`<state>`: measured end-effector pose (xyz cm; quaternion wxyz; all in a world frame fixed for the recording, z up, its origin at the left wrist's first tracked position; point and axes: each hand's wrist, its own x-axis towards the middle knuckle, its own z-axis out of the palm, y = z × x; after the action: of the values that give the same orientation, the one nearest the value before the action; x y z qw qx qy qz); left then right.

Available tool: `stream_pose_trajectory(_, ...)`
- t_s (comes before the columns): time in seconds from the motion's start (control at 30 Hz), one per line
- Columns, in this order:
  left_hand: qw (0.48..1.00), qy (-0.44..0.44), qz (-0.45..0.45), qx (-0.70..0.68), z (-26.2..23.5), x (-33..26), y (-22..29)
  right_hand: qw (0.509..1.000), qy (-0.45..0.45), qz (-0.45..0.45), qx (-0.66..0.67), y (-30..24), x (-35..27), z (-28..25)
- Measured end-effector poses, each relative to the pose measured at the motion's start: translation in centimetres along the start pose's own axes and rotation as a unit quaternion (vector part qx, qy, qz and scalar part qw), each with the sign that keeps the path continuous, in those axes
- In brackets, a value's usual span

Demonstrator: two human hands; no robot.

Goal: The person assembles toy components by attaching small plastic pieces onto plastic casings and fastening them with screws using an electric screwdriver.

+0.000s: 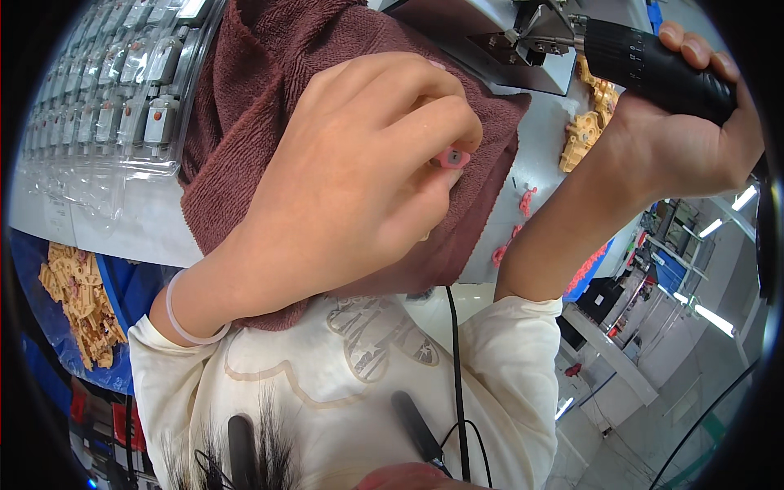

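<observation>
My left hand (367, 147) is closed over a brown towel (237, 106), its fingers curled round a small pink plastic part (452, 158). Only one end of that part shows, with a dark spot in it; the rest is hidden in the fingers. At the upper right my right hand (682, 131) is wrapped round a black electric screwdriver (645, 65). The screwdriver lies nearly level, its tip pointing left at the metal mouth of a box-shaped screw feeder (523, 45).
Clear plastic trays (106, 106) of small grey motors stand at the left. Yellow plastic parts lie in a blue-lined bin (77, 302) and beside the feeder (584, 139). Loose pink pieces (527, 200) dot the table. A black cable (456, 367) hangs before my shirt.
</observation>
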<state>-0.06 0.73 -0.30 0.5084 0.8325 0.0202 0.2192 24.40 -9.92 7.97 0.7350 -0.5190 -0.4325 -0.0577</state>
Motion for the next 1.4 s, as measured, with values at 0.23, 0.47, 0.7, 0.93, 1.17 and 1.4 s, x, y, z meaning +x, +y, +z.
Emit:
stream_pose_trajectory(0.23, 1.0, -0.002, 0.005, 0.005, -0.1, 0.0, 0.0, 1.0, -0.003, 0.0, -0.003, 1.4, 2.2, -4.2)
stream_pose_trajectory(0.47, 1.0, 0.015, -0.005, -0.012, 0.1, 0.0, -0.1, 1.0, -0.009, -0.003, -0.001, 0.0, -0.4, -1.1)
stream_pose_trajectory(0.7, 1.0, 0.016, -0.006, -0.014, 0.2, -0.1, -0.2, 1.0, -0.013, -0.003, 0.002, -2.8, -1.9, -0.3)
stream_pose_trajectory(0.93, 1.0, 0.017, 0.018, -0.013, -0.1, 0.3, 0.0, 1.0, -0.021, 0.016, 0.002, -7.6, -4.9, 1.7)
stream_pose_trajectory(1.17, 1.0, 0.005, 0.014, -0.011, -0.4, 0.4, 0.0, 0.999, -0.024, 0.023, -0.005, -7.9, -6.0, 2.3)
stream_pose_trajectory(1.4, 0.999, 0.01, 0.041, 0.009, -0.2, 0.3, -0.3, 0.999, -0.027, 0.027, -0.008, -7.8, -5.9, 1.3)
